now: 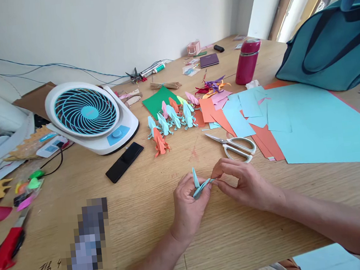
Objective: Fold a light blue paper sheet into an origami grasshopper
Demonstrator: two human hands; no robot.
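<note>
Over the near part of the table, a small folded piece of light blue paper (pixel 201 187) is held between my two hands. My left hand (pixel 189 202) grips its body, with one narrow fold sticking up past the fingers. The thumb and fingers of my right hand (pixel 245 182) pinch its pointed right end. Behind my right hand lie scissors (pixel 239 146) with white handles, blades slightly apart. Farther back stand several light blue folded paper figures (pixel 174 117) and an orange folded figure (pixel 159 142) at their front.
A white fan (pixel 85 112) and a black phone (pixel 124 162) are at left. Light blue sheets (pixel 322 125) and orange paper strips (pixel 268 141) cover the right. Behind them stand a magenta bottle (pixel 247 62) and a teal bag (pixel 327 48). A red-handled knife (pixel 8 249) lies far left.
</note>
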